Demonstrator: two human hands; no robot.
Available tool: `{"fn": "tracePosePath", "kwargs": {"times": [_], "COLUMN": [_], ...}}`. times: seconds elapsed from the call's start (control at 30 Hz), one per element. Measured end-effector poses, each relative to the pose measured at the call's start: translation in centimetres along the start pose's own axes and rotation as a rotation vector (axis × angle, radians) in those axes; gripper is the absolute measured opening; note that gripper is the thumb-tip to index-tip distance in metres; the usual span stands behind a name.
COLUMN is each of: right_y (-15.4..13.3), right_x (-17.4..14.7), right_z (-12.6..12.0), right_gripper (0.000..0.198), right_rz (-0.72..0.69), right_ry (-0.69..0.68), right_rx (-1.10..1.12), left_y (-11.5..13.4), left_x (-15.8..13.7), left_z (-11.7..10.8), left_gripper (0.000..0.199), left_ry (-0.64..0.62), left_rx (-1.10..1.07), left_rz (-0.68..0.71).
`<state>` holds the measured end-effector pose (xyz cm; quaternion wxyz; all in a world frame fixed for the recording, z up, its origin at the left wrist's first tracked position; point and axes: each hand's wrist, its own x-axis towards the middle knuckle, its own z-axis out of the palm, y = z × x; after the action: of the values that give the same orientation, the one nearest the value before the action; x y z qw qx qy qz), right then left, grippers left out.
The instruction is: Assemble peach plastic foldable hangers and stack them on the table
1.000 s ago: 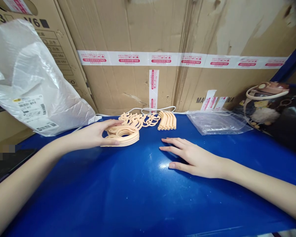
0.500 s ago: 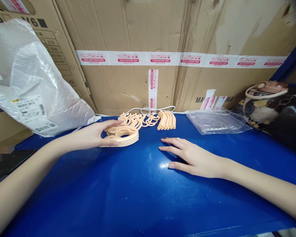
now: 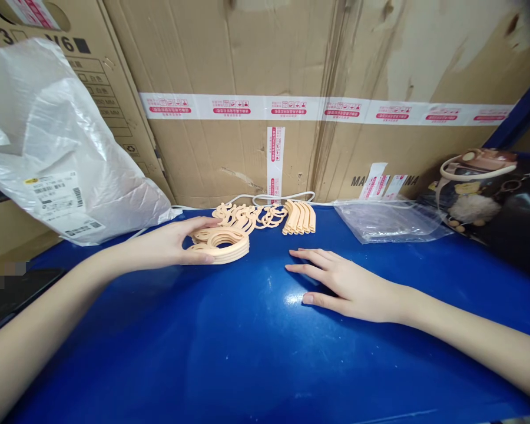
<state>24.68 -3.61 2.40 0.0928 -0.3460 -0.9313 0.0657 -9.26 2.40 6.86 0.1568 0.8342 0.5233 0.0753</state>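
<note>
My left hand point(image 3: 170, 243) grips a flat stack of peach plastic rings point(image 3: 224, 245) that lies on the blue table top point(image 3: 229, 347), thumb at the front and fingers over the back edge. My right hand point(image 3: 344, 282) rests flat on the table, palm down, fingers spread, holding nothing, a little right of the stack. Behind the stack lie more peach pieces: a row of hook-shaped parts point(image 3: 247, 215) and a bundle of curved strips point(image 3: 299, 217).
Large cardboard boxes point(image 3: 291, 76) wall off the back. A white plastic bag with labels point(image 3: 57, 159) sits at the left, a clear plastic bag point(image 3: 391, 219) at the right, and a dark bag with a bottle point(image 3: 490, 188) at the far right. A white cord point(image 3: 282, 195) runs along the boxes.
</note>
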Motion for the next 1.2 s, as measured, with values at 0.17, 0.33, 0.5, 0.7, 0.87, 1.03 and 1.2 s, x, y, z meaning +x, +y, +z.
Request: {"fn": "tracePosePath", "kwargs": {"times": [0.17, 0.33, 0.5, 0.7, 0.87, 1.03, 1.2], "right_y": [0.0, 0.1, 0.1, -0.1, -0.1, 0.0, 0.0], "right_x": [0.0, 0.0, 0.0, 0.0, 0.1, 0.1, 0.1], "right_z": [0.0, 0.0, 0.1, 0.0, 0.0, 0.1, 0.1], "right_gripper": [0.053, 0.053, 0.053, 0.053, 0.053, 0.053, 0.053], "right_rz": [-0.002, -0.012, -0.009, 0.0, -0.009, -0.011, -0.004], "right_ry": [0.005, 0.015, 0.01, 0.004, 0.016, 0.008, -0.006], "right_rx": [0.01, 0.024, 0.016, -0.002, 0.004, -0.009, -0.03], "left_y": [-0.8, -2.6, -3.9, -3.5, -4.1, -4.6, -4.6], "left_x": [-0.4, -0.7, 0.0, 0.4, 0.9, 1.2, 1.1], "left_z": [-1.2, -3.3, -2.8, -1.7, -1.4, -1.2, -1.3], "left_gripper": [0.086, 0.065, 0.051, 0.042, 0.048, 0.053, 0.053], "left_ry": [0.018, 0.134, 0.03, 0.006, 0.034, 0.059, 0.081], "left_rx": [0.021, 0.001, 0.053, 0.038, 0.039, 0.039, 0.05], "left_rz": [0.031, -0.066, -0.029, 0.01, 0.006, 0.006, -0.003]}}
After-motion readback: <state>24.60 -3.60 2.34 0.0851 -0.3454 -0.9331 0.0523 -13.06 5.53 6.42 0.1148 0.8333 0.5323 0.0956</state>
